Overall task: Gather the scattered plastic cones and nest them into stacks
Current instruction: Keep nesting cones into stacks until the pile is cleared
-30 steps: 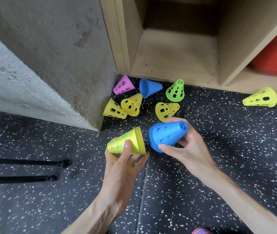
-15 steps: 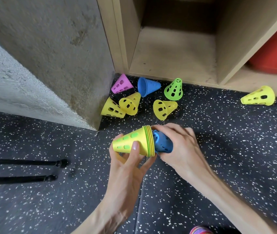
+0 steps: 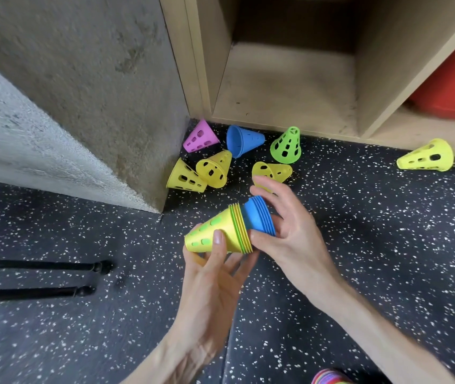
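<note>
Cones lie scattered by the concrete pillar (image 3: 87, 79) and wooden shelf (image 3: 284, 87): pink cone (image 3: 200, 137), blue cone (image 3: 243, 139), green cone (image 3: 287, 146), three yellow ones nearby, another far right (image 3: 426, 156); your left hand (image 3: 215, 275) grips the yellow-green stack (image 3: 216, 235), thumb on top; your right hand (image 3: 290, 231) cups the blue stack (image 3: 258, 218), pushed into the yellow stack's wide end; both hands are close together above the speckled floor (image 3: 359, 245).

The blue stack (image 3: 259, 217) sits mostly hidden inside the yellow stack (image 3: 216, 234) (only rims show), and the bottom edge crops a multicoloured stack (image 3: 328, 377).
</note>
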